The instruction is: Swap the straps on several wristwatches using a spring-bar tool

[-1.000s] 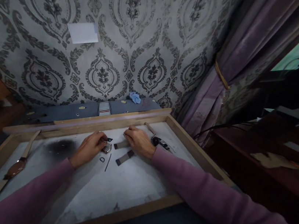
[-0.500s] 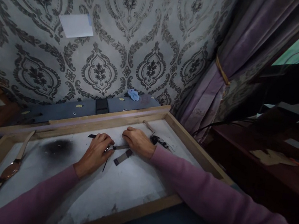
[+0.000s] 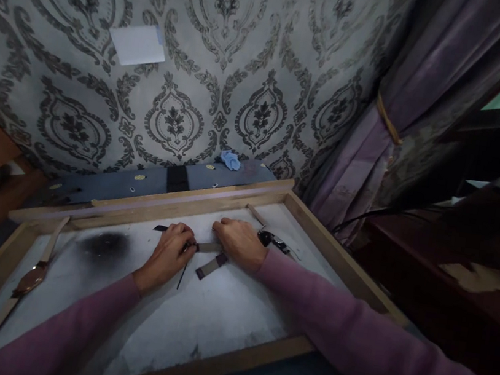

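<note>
My left hand [image 3: 169, 257] is closed, thumb and fingers pinched on a small watch [image 3: 186, 247], mostly hidden. From it a grey-brown strap [image 3: 208, 247] runs right toward my right hand [image 3: 240, 242], whose fingers curl together; whatever they grip is hidden. Just below the right hand lies a loose strap piece [image 3: 209, 267] with dark ends. A thin dark rod [image 3: 182, 276] shows under the left hand, and a dark strip [image 3: 160, 228] pokes out behind it. To the right of my right hand lies a black watch [image 3: 275, 240], near a tool with a light handle [image 3: 254, 214].
A wooden-framed tray [image 3: 192, 204] with a white, smudged bottom surrounds the work. At its left lies a large watch [image 3: 31, 279] with a rose-gold case. Behind the tray are a crumpled blue cloth [image 3: 230, 160] and patterned wall; a tied curtain [image 3: 350, 170] hangs at right.
The whole view has shifted slightly, so everything appears a little further right. Both hands keep nearly the same places and grips in the tray.
</note>
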A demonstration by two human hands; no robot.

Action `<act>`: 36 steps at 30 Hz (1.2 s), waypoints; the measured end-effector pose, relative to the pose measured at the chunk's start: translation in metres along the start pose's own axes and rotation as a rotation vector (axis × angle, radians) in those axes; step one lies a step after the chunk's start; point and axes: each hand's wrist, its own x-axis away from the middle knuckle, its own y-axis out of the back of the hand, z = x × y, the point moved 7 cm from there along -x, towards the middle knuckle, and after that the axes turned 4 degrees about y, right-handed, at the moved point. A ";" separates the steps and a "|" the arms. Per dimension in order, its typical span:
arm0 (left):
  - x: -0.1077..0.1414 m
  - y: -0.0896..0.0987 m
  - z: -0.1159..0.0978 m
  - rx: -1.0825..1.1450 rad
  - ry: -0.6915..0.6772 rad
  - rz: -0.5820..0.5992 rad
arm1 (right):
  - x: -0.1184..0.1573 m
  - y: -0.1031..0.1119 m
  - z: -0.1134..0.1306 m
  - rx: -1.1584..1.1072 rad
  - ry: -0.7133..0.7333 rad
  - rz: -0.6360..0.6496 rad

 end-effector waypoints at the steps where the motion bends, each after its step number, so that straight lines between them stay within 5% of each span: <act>1: 0.000 0.000 -0.001 -0.007 0.001 -0.003 | 0.000 -0.001 0.001 0.009 -0.004 0.000; 6: 0.002 0.021 -0.002 -0.023 0.002 -0.020 | 0.000 -0.002 0.003 0.034 -0.019 -0.016; 12: 0.023 0.068 0.038 -0.102 0.081 -0.062 | -0.002 -0.001 -0.004 0.037 -0.067 -0.046; 17: 0.043 0.063 0.052 -0.205 0.059 -0.035 | -0.003 0.003 -0.006 0.025 -0.077 -0.091; 22: 0.035 0.054 0.055 -0.324 0.071 -0.052 | -0.002 0.007 -0.006 0.011 -0.070 -0.127; 26: 0.029 0.064 0.059 -0.402 0.098 -0.096 | -0.001 0.010 -0.002 -0.003 -0.040 -0.150; 30: 0.028 0.071 0.046 -0.400 0.063 -0.122 | 0.000 0.014 0.000 -0.020 -0.025 -0.162; 36: 0.020 0.041 -0.006 -0.254 -0.153 0.022 | 0.001 0.026 -0.015 -0.042 -0.097 -0.145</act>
